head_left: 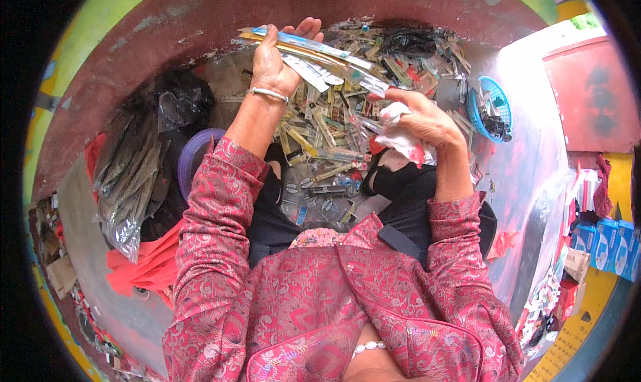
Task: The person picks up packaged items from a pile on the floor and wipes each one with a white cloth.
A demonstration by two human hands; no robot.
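Note:
My left hand grips a bundle of long flat packets, coloured blue, yellow and white, with the thumb over them and the fingertips showing beyond. The packets slant down to the right, and some white ends hang below. My right hand is closed round a crumpled white wad with red patches; whether it is cloth or plastic I cannot tell. Its fingertips meet the right end of the bundle. Beneath both hands spreads a heap of slim clear packets with yellowish and dark contents, reaching down between my knees.
A blue plastic basket with dark bits in it stands at the right. To the left lie black plastic bags, a bundle of long clear sleeves, a purple round rim and red plastic. A maroon wall curves behind the heap.

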